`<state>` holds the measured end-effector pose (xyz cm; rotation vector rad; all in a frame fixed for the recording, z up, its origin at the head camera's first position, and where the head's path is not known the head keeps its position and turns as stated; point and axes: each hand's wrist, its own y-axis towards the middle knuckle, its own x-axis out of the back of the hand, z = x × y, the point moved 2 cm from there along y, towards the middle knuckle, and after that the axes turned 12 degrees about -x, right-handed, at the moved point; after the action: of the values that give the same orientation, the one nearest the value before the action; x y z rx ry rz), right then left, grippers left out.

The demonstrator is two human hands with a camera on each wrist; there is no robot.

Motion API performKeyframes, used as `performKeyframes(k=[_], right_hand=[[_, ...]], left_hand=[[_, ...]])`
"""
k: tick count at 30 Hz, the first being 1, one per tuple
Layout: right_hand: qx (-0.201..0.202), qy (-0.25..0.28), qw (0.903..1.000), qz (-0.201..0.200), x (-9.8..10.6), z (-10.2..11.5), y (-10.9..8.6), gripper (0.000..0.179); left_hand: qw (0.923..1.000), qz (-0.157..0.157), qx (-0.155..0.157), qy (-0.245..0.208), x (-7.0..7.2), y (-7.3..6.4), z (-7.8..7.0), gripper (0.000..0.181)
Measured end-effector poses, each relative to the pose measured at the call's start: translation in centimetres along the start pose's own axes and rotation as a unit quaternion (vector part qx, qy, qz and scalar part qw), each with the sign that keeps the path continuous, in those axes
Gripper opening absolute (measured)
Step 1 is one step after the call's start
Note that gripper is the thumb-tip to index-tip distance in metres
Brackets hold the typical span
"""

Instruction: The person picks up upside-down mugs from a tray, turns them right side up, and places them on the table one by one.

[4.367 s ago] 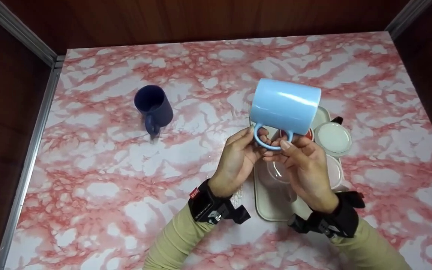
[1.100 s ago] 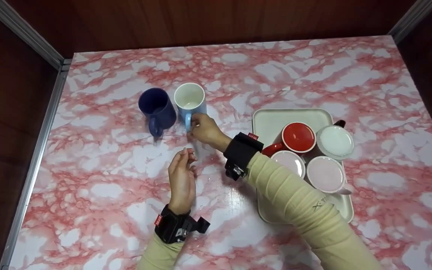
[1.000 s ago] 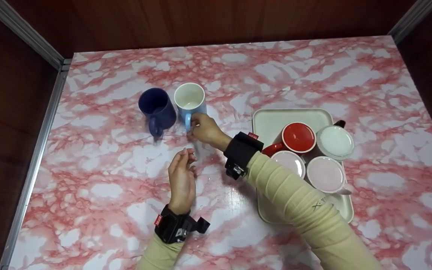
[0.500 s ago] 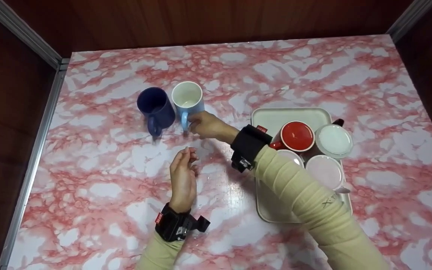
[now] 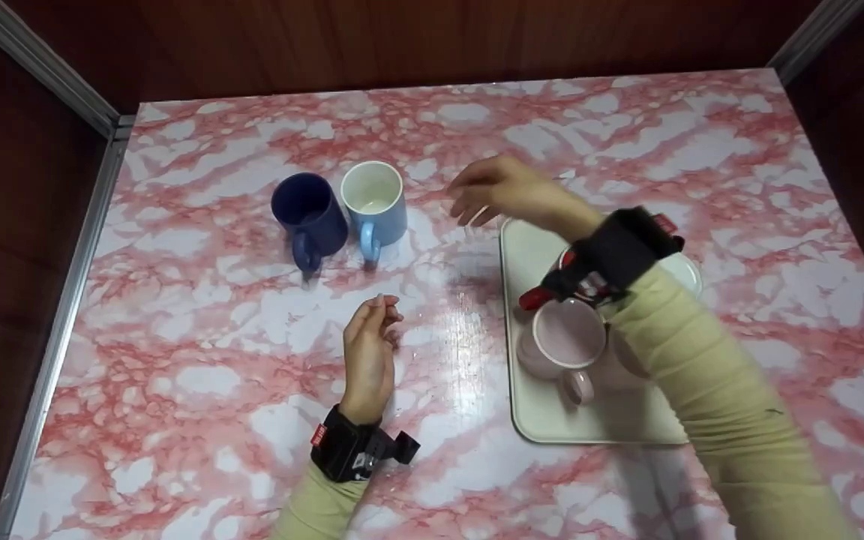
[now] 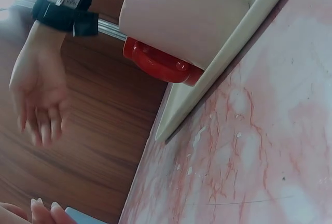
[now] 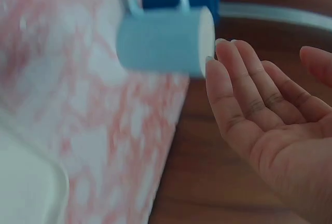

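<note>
In the head view a light blue mug (image 5: 385,217) with a white inside stands upright beside a dark blue mug (image 5: 312,217); both handles point toward the person. My right hand (image 5: 511,191) hovers in the air between the light blue mug and the tray, its fingers loose and holding nothing. Below the two mugs my left hand (image 5: 369,360) hangs idle with loosely bent fingers and nothing in them. The right wrist view shows the right palm (image 7: 290,141) with relaxed fingers, apart from the light blue mug (image 7: 158,40).
A cream tray (image 5: 552,420) at the right holds a pink mug (image 5: 568,337), a red mug whose handle (image 5: 534,298) shows, and a white mug (image 5: 685,274). The right forearm covers part of them. Brown wooden panels (image 5: 432,37) wall in the marbled table.
The light blue mug went from both hands to the table beside the dark blue one. My right hand has let go of its handle and moved right; the left stays nearly still lately.
</note>
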<state>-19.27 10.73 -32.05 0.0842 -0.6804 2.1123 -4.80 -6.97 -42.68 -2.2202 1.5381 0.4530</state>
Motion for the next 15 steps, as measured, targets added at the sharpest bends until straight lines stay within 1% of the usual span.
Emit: performKeyframes(k=[4,8,13,15], right_hand=[[0.014,0.017,0.9990,-0.040,3.5,-0.7,-1.8,0.027],[0.024,0.017,0.9965,-0.079,6.4,-1.7,-3.6,0.028],[0.030,0.035,0.9922,-0.115,9.1,-3.5,-5.9,0.023],[0.028,0.039,0.9904,-0.129,9.9,-4.4,-6.6,0.021]], left_hand=[[1.0000,0.004,-0.001,0.004,0.0,0.0,0.1,0.020],[1.0000,0.006,-0.002,0.003,0.1,0.1,0.1,0.020],[0.9999,0.009,-0.003,0.006,0.0,0.1,0.0,0.020],[0.9998,0.013,-0.004,0.015,0.0,0.2,0.0,0.020]])
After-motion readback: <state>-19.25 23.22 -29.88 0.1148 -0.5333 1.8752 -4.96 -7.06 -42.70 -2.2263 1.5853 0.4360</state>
